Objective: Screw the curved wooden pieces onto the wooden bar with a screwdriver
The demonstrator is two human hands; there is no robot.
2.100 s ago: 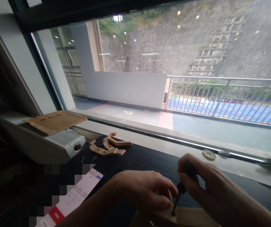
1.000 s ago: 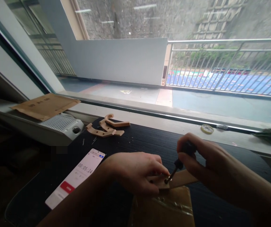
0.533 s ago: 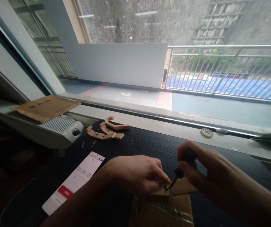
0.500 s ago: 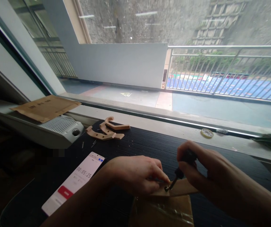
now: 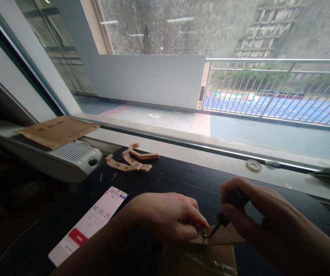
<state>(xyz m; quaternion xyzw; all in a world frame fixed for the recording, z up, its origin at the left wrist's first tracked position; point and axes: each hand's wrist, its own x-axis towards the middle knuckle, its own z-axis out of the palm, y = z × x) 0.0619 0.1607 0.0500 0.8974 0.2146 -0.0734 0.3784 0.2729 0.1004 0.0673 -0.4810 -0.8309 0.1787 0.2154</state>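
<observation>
My right hand [image 5: 257,222] is closed round the dark handle of a small screwdriver [image 5: 224,218], whose tip meets a flat wooden piece [image 5: 225,237] near the bottom edge. My left hand [image 5: 167,220] is closed, its fingers pinching the wooden piece right beside the tip. The piece rests on a brown cardboard box with clear tape [image 5: 205,260], on a black table [image 5: 182,184].
A phone [image 5: 88,226] showing a timer lies at the left. Curved wooden parts [image 5: 130,161] lie at the table's far side, loose screws [image 5: 107,177] beside them. A white heater [image 5: 75,157] with cardboard [image 5: 55,130] on top stands left. A tape roll [image 5: 253,165] sits on the window sill.
The view dropped from the window towards the table. Both hands stay on the wooden piece and screwdriver, shifted slightly lower and right. The phone timer went from 00:05:23 to 00:05:25.
</observation>
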